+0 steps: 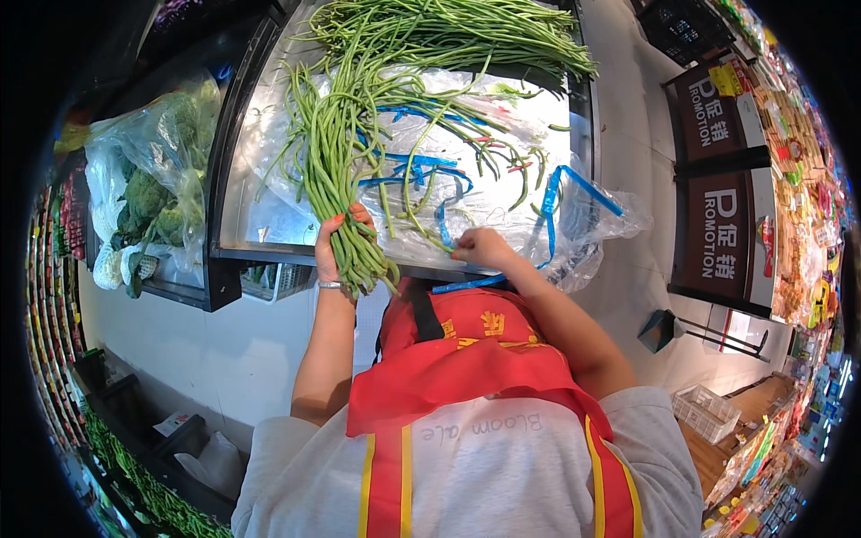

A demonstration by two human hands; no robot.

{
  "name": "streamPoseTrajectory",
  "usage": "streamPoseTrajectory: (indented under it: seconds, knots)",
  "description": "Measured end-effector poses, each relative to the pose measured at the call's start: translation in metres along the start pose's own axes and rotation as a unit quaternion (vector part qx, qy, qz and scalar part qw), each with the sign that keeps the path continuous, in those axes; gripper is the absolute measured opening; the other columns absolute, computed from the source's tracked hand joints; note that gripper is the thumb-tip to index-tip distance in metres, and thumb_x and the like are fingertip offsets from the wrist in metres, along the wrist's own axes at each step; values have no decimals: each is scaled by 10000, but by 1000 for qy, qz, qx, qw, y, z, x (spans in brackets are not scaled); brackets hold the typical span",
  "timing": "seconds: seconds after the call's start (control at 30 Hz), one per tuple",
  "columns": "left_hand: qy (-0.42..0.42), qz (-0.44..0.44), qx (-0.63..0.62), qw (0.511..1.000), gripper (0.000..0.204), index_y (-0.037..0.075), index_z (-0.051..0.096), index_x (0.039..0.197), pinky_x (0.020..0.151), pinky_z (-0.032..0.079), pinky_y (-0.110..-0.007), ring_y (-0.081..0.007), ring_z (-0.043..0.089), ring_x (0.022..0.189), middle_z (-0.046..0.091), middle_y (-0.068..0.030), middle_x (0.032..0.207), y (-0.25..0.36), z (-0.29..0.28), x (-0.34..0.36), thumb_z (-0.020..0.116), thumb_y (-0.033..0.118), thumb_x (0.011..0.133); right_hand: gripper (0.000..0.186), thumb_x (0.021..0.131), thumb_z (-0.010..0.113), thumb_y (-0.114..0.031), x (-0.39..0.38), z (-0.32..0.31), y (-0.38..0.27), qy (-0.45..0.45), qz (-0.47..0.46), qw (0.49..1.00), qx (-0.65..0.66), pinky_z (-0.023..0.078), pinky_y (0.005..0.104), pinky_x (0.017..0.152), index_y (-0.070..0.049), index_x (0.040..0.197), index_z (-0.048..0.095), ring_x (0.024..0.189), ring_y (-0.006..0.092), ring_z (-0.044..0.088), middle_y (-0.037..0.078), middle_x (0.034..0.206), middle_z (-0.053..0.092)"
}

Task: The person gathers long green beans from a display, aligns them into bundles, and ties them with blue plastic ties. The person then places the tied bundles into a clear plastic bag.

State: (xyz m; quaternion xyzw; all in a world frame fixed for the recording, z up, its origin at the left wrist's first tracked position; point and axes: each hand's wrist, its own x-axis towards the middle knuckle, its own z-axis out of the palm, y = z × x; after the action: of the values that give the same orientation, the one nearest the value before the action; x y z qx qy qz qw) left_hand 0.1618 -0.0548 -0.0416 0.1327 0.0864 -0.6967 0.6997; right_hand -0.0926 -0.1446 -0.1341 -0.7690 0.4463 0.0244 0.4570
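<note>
My left hand (337,244) is closed round the lower part of a thick bundle of green long beans (327,152). The cut ends stick out below the fist, and the far ends fan out over the display tray (296,249). Near the tray's front edge, my right hand (484,248) is closed in a pinch. A loose long bean (423,229) and a blue strap (442,220) both reach its fingertips, and I cannot tell which of them it grips. Crumpled clear plastic (511,117) lines the tray, with more blue strap and scattered short bean pieces on it.
A large heap of long beans (457,36) lies at the tray's far end. On the left, a neighbouring black bin holds broccoli (148,202) under clear plastic. Dark sign panels (720,235) front a packed shelf on the right. A white basket (707,412) stands lower right.
</note>
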Motion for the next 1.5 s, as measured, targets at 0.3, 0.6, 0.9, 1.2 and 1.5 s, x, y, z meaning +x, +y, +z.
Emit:
streamPoseTrajectory:
  seconds: [0.3, 0.6, 0.9, 1.2, 1.5]
  knots:
    - [-29, -26, -28, 999, 305, -12, 454, 998, 745, 459, -286, -154, 504, 826, 488, -66, 907, -7, -12, 5, 582, 114, 752, 143, 806, 640, -109, -41, -72, -79, 41, 6, 877, 479, 433, 237, 676, 9, 884, 658, 699, 84, 538, -12, 734, 611]
    - [-28, -73, -12, 997, 300, -37, 485, 1017, 792, 455, -311, -194, 526, 880, 529, -98, 941, -31, -13, 16, 579, 106, 771, 168, 823, 600, -65, -45, -67, -117, 41, -125, 836, 532, 384, 211, 719, 2, 970, 643, 774, 82, 477, 14, 884, 559]
    - [3, -22, 125, 992, 527, -3, 484, 1133, 916, 431, -397, -269, 534, 1031, 554, -123, 1088, -42, -9, 8, 613, 391, 809, 149, 729, 663, -68, -28, -33, -166, 246, -186, 935, 176, 436, 286, 503, -1, 716, 530, 539, 177, 561, 96, 616, 546]
    - [27, -53, 20, 998, 318, -6, 477, 1080, 755, 444, -302, -166, 518, 833, 518, -68, 921, -19, -12, 4, 574, 104, 799, 80, 788, 615, -97, -5, -32, -132, 150, -345, 904, 202, 424, 316, 506, -34, 829, 643, 547, 230, 529, 92, 646, 555]
    - [15, 1, -32, 999, 399, -18, 423, 1146, 691, 409, -232, -98, 478, 796, 476, -21, 892, -11, -5, -2, 567, 84, 788, 317, 733, 689, -285, 92, -74, 10, 395, 79, 915, -30, 441, 383, 738, -32, 908, 610, 819, 294, 546, 166, 885, 531]
